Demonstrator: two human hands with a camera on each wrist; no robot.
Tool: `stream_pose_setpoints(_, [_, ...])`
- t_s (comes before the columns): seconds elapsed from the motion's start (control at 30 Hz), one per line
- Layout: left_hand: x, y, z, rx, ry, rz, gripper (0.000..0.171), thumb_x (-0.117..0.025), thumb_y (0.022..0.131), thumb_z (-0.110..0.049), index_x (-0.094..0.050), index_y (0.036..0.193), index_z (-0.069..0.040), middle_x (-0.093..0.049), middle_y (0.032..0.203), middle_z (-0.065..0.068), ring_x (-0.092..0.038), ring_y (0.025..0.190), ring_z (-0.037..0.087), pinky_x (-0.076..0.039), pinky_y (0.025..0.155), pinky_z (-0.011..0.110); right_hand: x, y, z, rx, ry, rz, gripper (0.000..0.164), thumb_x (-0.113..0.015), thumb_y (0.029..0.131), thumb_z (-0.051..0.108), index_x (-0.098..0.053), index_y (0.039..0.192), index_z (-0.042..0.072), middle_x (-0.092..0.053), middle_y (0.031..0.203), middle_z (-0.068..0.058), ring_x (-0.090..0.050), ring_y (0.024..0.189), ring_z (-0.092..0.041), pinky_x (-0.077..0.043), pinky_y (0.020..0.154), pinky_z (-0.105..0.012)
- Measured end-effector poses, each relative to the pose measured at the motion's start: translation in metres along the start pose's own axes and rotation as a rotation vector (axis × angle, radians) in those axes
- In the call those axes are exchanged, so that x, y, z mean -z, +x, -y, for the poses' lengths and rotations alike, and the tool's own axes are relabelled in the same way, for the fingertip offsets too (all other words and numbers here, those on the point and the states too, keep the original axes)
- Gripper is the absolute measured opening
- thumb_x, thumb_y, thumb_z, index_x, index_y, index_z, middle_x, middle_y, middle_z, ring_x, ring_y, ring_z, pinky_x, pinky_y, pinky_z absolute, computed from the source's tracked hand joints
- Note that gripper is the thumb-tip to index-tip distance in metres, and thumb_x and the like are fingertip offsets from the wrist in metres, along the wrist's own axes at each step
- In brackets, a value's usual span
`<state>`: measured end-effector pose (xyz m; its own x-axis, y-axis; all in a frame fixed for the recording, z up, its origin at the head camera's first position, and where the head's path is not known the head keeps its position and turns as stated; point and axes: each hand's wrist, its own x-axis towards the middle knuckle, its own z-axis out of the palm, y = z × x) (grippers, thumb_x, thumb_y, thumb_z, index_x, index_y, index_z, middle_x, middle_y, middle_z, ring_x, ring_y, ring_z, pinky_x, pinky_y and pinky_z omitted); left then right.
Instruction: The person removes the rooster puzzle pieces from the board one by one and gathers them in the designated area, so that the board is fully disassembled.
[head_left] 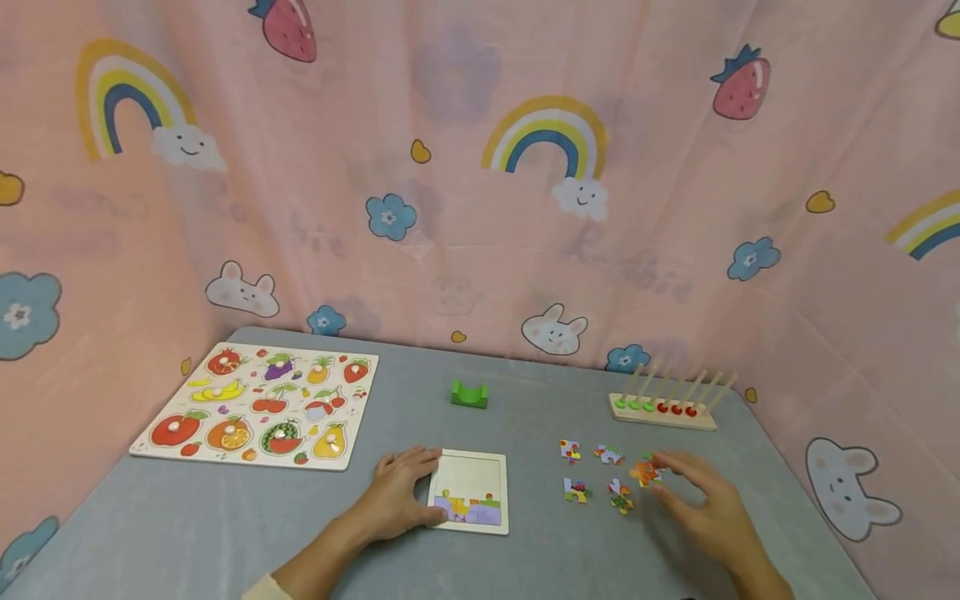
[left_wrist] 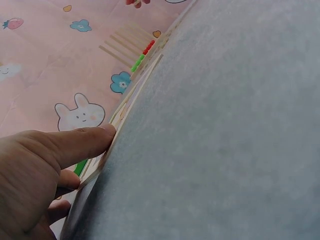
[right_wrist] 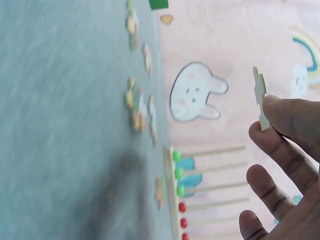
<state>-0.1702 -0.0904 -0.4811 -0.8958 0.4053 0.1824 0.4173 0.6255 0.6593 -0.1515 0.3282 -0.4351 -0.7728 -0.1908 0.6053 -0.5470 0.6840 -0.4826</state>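
Note:
My left hand (head_left: 400, 493) grips the left side of a small square wooden puzzle tray (head_left: 504, 492), thumb near the front corner and fingers at the back one. Joined puzzle pieces (head_left: 480, 510) fill the tray's front part; its back part shows bare wood. In the right wrist view, my right hand (right_wrist: 295, 150) pinches a puzzle piece (right_wrist: 260, 97) between thumb and index finger, raised above the table and seen nearly edge-on. Several loose puzzle pieces (head_left: 576, 490) lie on the table, left of my right hand.
A wooden fruit knob puzzle board (head_left: 341, 417) lies at the left. A green arch-shaped block (head_left: 469, 395) stands behind the tray. At the back right is a wooden peg rack (head_left: 663, 418) with green and red beads. A printed pink curtain (head_left: 465, 275) hangs behind the grey table.

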Motion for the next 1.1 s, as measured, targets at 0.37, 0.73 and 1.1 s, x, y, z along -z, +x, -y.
stream_pose_setpoints(0.37, [0.000,0.000,0.000,0.008,0.009,0.005,0.074,-0.087,0.069,-0.028,-0.058,0.127,0.007,-0.051,0.139,0.013,-0.036,0.133,0.037,-0.013,0.103,0.065,0.002,-0.014,-0.017,-0.213,-0.103,0.058,0.038,-0.079,0.081,0.009,-0.068,0.117,0.005,-0.068,0.101,-0.003,-0.053,0.092,-0.016,-0.038,0.072,-0.040])
stream_pose_setpoints(0.73, [-0.002,0.000,0.000,-0.004,0.004,-0.007,0.073,-0.087,0.068,-0.027,-0.059,0.127,0.007,-0.051,0.138,0.013,-0.036,0.133,0.038,-0.013,0.102,0.066,-0.001,-0.025,-0.036,-0.290,-0.144,0.095,0.037,-0.079,0.078,0.004,-0.070,0.114,0.002,-0.069,0.103,-0.008,-0.057,0.092,-0.025,-0.050,0.074,-0.034])
stream_pose_setpoints(1.1, [-0.001,0.000,0.000,0.001,-0.005,-0.002,0.073,-0.087,0.069,-0.027,-0.059,0.126,0.008,-0.051,0.138,0.013,-0.036,0.133,0.038,-0.012,0.102,0.066,-0.006,-0.032,-0.049,-0.239,-0.203,0.076,0.038,-0.082,0.075,0.005,-0.071,0.111,0.003,-0.071,0.100,-0.007,-0.059,0.090,-0.024,-0.041,0.073,-0.020])
